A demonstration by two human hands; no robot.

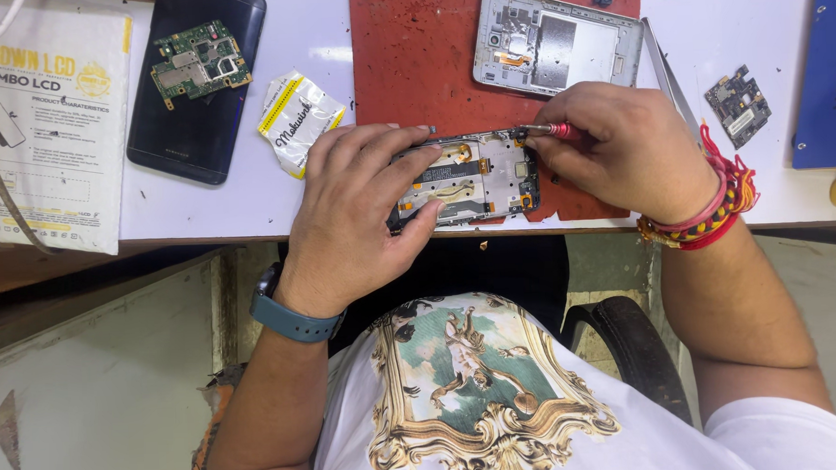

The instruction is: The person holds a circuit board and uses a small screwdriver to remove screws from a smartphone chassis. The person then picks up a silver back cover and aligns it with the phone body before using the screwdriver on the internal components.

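Fingers (378,162) of the left hand (357,214) clamp the opened phone (472,177) by its stiff edges at the desk's (250,199) near edge, while the right hand (623,149) pinches a screwdriver (544,129) over its light, fragile circuitry.

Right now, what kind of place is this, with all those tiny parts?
Probably a phone repair bench. The left hand steadies an opened phone on a red mat, the right hand works a small screwdriver, and a loose circuit board lies nearby.
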